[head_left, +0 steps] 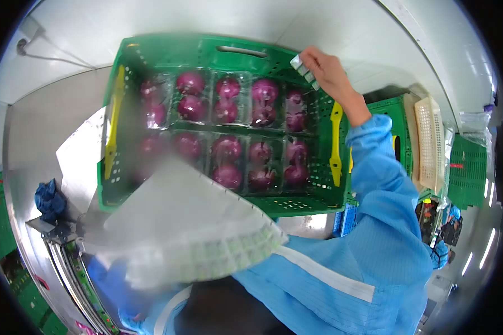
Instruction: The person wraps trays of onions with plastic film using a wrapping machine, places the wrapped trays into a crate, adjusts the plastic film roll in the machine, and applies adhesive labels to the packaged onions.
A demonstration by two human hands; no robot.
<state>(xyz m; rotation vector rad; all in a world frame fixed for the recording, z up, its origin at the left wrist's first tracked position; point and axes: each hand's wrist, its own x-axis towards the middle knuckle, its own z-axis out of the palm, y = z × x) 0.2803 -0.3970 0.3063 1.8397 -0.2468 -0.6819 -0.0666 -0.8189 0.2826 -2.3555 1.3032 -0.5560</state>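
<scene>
At the crate's upper right corner, my right hand [325, 71] is closed, pinching a short strip of small pale labels [304, 71]. A large whitish sheet of labels [190, 229], with rows of greenish stickers along its lower edge, hangs close to the camera over the crate's lower left. It is beside my blurred left sleeve [109, 282] and seems held there; the fingers of my left hand are hidden. Below is a green crate [240, 44] with yellow handles, holding two rows of clear plastic packs [227, 100] with round purple produce inside. The sheet covers part of the front row.
To the right stand another green crate [385, 117] and a cream basket [428, 142]. A white sheet [81, 162] and a dark blue cloth [50, 200] lie on the metal table [36, 120] at left. Farther right, people [440, 254] in blue are partly visible.
</scene>
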